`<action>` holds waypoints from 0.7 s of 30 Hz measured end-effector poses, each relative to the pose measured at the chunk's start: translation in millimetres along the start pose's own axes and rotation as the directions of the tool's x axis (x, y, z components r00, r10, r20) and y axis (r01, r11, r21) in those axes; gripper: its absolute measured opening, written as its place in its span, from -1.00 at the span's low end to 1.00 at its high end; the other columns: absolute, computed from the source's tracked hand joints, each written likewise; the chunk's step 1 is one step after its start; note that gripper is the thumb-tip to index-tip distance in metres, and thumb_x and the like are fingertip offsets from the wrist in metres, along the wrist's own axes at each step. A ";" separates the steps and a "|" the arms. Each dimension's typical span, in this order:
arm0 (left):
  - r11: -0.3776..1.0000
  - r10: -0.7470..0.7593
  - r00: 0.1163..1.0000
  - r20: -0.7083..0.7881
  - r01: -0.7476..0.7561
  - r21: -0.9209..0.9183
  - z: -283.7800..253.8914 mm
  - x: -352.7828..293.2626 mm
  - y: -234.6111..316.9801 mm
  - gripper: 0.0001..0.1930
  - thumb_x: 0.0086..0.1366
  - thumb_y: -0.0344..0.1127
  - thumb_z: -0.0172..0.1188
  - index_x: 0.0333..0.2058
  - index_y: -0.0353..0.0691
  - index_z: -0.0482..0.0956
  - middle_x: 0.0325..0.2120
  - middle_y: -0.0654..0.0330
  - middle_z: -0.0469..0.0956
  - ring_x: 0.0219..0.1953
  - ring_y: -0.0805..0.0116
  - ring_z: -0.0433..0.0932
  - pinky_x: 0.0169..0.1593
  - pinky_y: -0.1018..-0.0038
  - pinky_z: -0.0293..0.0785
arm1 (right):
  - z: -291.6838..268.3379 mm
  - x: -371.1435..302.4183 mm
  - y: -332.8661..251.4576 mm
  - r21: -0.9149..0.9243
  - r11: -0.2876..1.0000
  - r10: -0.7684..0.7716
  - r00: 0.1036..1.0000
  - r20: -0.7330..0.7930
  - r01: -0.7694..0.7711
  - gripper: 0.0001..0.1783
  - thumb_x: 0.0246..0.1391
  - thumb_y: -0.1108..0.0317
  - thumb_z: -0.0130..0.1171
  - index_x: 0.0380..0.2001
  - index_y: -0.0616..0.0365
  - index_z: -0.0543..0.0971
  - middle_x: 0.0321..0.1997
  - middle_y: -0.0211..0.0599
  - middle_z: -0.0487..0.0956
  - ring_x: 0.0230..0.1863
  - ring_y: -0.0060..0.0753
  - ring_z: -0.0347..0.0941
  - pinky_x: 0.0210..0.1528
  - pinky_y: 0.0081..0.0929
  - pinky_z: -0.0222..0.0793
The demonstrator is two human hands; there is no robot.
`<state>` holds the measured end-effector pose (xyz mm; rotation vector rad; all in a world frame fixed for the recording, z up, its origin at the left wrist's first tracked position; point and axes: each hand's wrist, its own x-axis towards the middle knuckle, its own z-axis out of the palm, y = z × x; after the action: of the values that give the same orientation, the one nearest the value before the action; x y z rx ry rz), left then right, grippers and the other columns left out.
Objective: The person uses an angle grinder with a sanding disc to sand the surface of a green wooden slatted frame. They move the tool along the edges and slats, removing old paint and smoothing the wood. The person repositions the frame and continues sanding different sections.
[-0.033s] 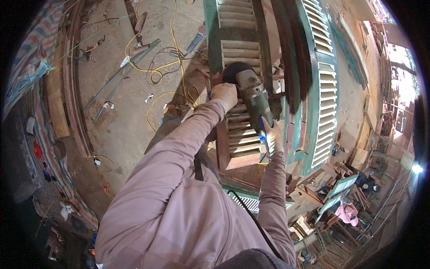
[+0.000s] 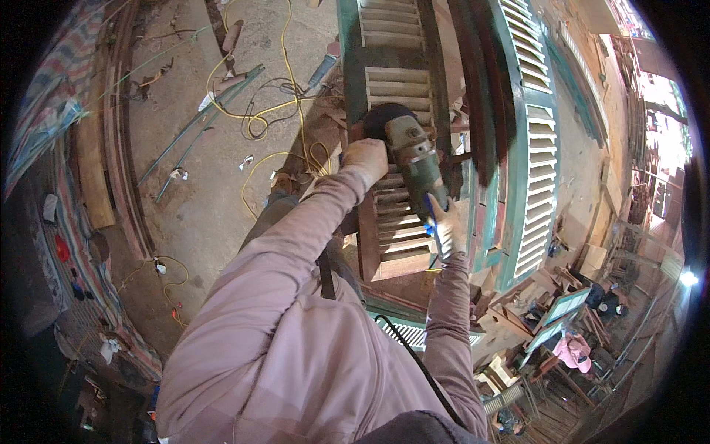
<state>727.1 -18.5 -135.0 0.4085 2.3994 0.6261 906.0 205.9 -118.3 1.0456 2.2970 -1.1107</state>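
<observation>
You have the grinder (image 2: 414, 152) out in front of you, above the louvred shutter (image 2: 390, 46), its body slanting from your right palm up toward the dark disc (image 2: 379, 120) near the shutter's left side. Your left hand (image 2: 365, 158) is closed in a fist against the tool's head; from its pose you probably grip a side handle, but the fingers hide it. Your right hand (image 2: 450, 228) is wrapped round the rear of the body. Whether the disc touches the wood or just clears it, you cannot tell from this angle.

Expect the grinder to feel heavy and rigid, with much of the weight at the metal head, so the front hand likely carries most of the load while the rear one steers. The casing looks smooth and may turn slippery with dust or sweat; a full wrap serves you better than fingertips. Take hold only at the rear body and the side, well away from the disc.

The shutter should be stiff along its frame, but its thin slats (image 2: 398, 86) look fragile and could chip under a tilted edge. If you need to shift it, grasp the thick end rail (image 2: 405, 264), not the slats.
</observation>
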 end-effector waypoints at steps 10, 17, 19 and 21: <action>0.999 0.022 0.999 -0.040 -0.020 0.032 6.0 24.0 -8.9 -0.72 0.18 -0.32 0.16 -0.23 -0.31 0.75 -0.23 -0.21 0.70 -0.12 -0.09 0.73 -0.12 0.11 0.66 | -2.8 48.0 44.5 -0.264 0.935 -0.260 0.964 -0.056 0.237 -0.09 -0.04 -0.16 0.47 0.19 0.30 0.47 -0.11 -0.05 0.67 -0.14 -0.23 0.62 -0.06 -0.34 0.50; 0.997 0.049 0.997 0.053 -0.052 0.058 10.8 59.0 51.9 -0.69 0.26 -0.33 0.10 -0.14 -0.32 0.73 -0.09 -0.10 0.70 -0.04 0.00 0.71 -0.03 0.13 0.66 | -39.1 52.8 28.9 0.117 0.992 0.062 0.990 -0.130 -0.047 0.02 0.04 -0.24 0.39 0.29 0.41 0.38 0.09 -0.03 0.62 0.03 -0.29 0.57 0.08 -0.39 0.46; 0.994 0.071 0.994 0.086 -0.078 0.074 15.2 60.7 63.4 -0.69 0.26 -0.33 0.10 -0.13 -0.32 0.73 -0.08 -0.09 0.70 -0.03 0.02 0.71 -0.02 0.12 0.66 | -49.0 42.9 9.8 0.208 0.962 0.203 0.974 -0.101 -0.179 -0.11 0.14 -0.06 0.36 0.38 0.24 0.33 0.16 0.10 0.52 0.07 -0.17 0.53 0.03 -0.28 0.48; 0.991 0.114 0.993 0.032 -0.116 0.068 18.9 59.6 65.7 -0.70 0.25 -0.33 0.12 -0.14 -0.31 0.73 -0.11 -0.12 0.70 -0.02 0.03 0.71 -0.02 0.11 0.65 | -49.9 38.2 20.5 0.225 0.968 0.129 0.989 -0.075 -0.109 -0.04 0.02 -0.23 0.39 0.24 0.36 0.44 0.07 -0.04 0.59 0.02 -0.26 0.55 0.05 -0.36 0.46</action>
<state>702.5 68.5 -142.7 0.5851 2.3893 0.5838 895.9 271.2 -121.2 1.3232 2.1805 -1.3170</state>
